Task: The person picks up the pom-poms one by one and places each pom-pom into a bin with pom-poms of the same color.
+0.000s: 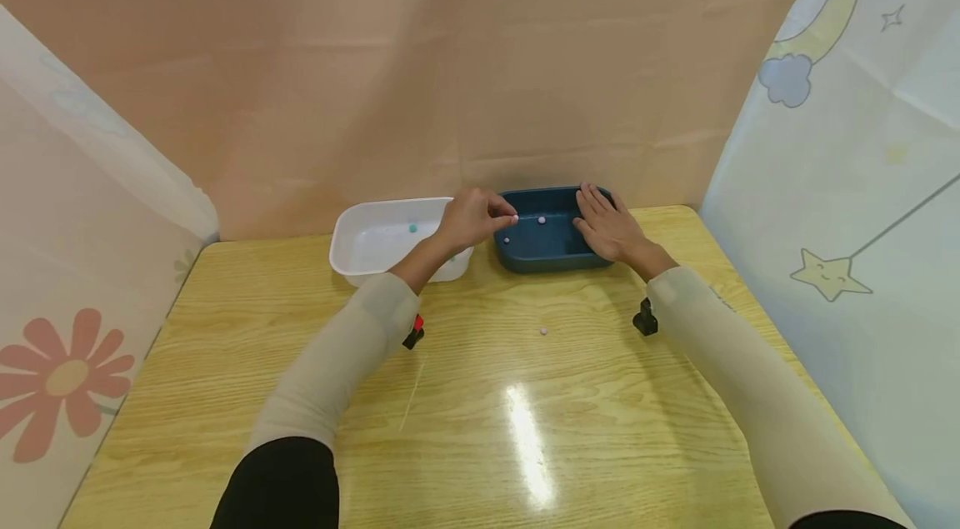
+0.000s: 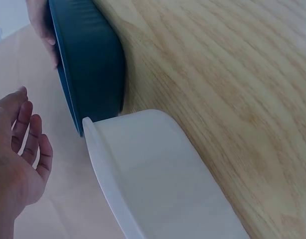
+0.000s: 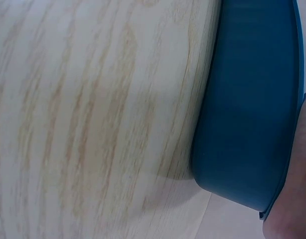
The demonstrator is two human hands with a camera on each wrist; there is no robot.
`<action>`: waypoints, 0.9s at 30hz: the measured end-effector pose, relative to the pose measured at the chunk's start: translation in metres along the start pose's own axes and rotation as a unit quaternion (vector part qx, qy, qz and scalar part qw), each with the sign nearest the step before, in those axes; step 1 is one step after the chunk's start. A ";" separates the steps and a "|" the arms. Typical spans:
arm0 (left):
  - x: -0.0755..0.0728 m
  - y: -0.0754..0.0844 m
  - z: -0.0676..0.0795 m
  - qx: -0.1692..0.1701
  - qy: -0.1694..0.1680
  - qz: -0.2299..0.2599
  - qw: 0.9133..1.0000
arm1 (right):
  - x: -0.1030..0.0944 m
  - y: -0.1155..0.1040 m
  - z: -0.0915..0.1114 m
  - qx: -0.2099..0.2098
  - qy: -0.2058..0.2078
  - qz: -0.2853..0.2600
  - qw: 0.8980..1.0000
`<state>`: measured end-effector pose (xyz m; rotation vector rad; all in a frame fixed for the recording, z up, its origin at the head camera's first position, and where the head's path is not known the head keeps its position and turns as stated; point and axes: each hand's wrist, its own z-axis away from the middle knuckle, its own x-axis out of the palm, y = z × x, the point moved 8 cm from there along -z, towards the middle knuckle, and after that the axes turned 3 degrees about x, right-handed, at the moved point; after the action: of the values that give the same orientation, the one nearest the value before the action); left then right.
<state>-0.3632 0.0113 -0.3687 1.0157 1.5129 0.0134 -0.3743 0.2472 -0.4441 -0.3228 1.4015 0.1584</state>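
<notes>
My left hand (image 1: 471, 221) is over the inner ends of the two tubs, thumb and forefinger pinching a small pale ball (image 1: 516, 217). Below those fingertips is the left end of a dark blue tub (image 1: 555, 264). Inside it lie a pale pink ball (image 1: 542, 220) and a smaller one (image 1: 507, 240). With fingers straight, my right hand (image 1: 609, 229) rests at the blue tub's right end, over its rim. A white tub (image 1: 352, 272) stands to the left, partly hidden by my left hand, with a teal ball (image 1: 413, 228) inside.
On the wooden table (image 1: 480, 429), a loose pink ball (image 1: 543, 331) lies in front of the blue tub. The tubs stand side by side near the back edge, before a brown backdrop (image 1: 300, 96). Patterned sheets hang at both sides.
</notes>
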 end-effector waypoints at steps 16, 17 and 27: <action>0.002 -0.010 -0.018 -0.043 0.022 -0.002 0.999 | 0.002 0.003 0.003 0.001 0.004 0.004 1.000; 0.003 -0.011 -0.019 -0.044 0.022 -0.005 0.999 | 0.002 0.003 0.003 0.001 0.004 0.003 1.000; 0.007 -0.020 -0.022 -0.069 0.028 -0.020 0.997 | 0.001 0.002 0.004 0.003 0.006 -0.006 1.000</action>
<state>-0.3912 0.0153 -0.3800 0.8813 1.5604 0.1179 -0.3710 0.2499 -0.4448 -0.3278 1.4122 0.1424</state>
